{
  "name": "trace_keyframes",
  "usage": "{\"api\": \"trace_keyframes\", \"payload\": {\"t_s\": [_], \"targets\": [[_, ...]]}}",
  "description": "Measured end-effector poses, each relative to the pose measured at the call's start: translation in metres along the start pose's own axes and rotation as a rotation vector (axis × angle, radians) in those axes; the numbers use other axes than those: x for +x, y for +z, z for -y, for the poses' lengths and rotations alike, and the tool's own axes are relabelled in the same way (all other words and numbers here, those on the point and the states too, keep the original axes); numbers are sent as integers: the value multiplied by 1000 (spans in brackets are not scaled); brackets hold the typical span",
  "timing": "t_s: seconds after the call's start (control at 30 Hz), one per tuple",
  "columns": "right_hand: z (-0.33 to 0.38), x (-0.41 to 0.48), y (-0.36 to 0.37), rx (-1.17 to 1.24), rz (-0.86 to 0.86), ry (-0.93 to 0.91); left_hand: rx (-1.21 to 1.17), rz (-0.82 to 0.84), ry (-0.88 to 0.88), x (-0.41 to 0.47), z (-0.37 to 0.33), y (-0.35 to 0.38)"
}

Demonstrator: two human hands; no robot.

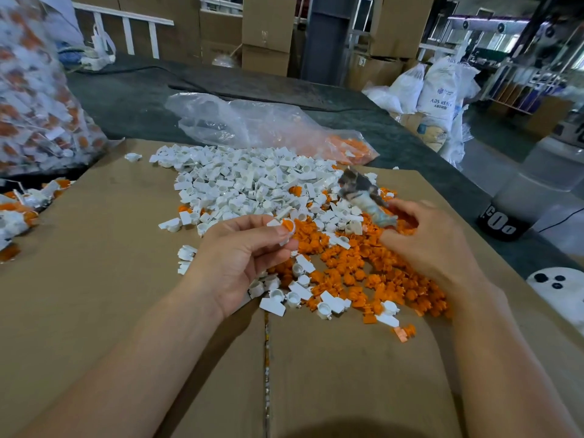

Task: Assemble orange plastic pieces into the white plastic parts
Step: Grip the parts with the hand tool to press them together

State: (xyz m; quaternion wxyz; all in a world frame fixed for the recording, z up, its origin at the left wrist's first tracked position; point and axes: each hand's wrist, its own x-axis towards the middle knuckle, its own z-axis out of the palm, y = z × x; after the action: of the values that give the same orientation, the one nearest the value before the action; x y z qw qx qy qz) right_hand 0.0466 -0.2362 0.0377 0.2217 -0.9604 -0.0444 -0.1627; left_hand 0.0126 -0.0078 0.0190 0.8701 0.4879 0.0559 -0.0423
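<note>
A heap of white plastic parts (246, 181) lies on the brown cardboard sheet (94, 279), with a heap of orange plastic pieces (373, 273) spread to its right and front. My left hand (243, 257) pinches a white part with an orange piece seated in it (287, 225) between thumb and fingertips, held above the heaps. My right hand (423, 238) hovers over the orange heap with its fingers curled down among the pieces. What the right fingers hold is hidden. A blurred grey object (363, 197) sits just beyond that hand.
A clear bag (252, 121) with orange pieces in its right end lies behind the heaps. A large bag of joined white-and-orange parts (38, 99) stands at the far left, with more joined parts (19, 213) below it. Cardboard boxes and white sacks (436, 96) stand behind.
</note>
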Motion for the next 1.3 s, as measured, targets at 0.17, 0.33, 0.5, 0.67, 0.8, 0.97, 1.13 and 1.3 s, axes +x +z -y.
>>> {"api": "trace_keyframes", "payload": {"t_s": [0.17, 0.33, 0.5, 0.67, 0.8, 0.97, 1.13, 1.3], "targets": [[15, -2, 6, -11, -20, -150, -42, -4, 73, 3, 5, 1], [26, -10, 10, 20, 64, -277, 15, -43, 189, 4, 9, 2], [39, -15, 23, 0, 152, -359, 69, -74, 318, 4, 10, 3], [41, -16, 27, 3, 157, -374, 92, -87, 394, 5, 10, 3], [42, -18, 26, 4, 185, -358, 86, -71, 406, 5, 10, 4], [47, -19, 23, -5, 204, -348, 98, -74, 397, 6, 9, 2], [49, -21, 22, 83, 209, -347, 98, -81, 392, 7, 9, 1], [51, -23, 26, 94, 214, -324, 113, -123, 386, 9, 11, -1]]}}
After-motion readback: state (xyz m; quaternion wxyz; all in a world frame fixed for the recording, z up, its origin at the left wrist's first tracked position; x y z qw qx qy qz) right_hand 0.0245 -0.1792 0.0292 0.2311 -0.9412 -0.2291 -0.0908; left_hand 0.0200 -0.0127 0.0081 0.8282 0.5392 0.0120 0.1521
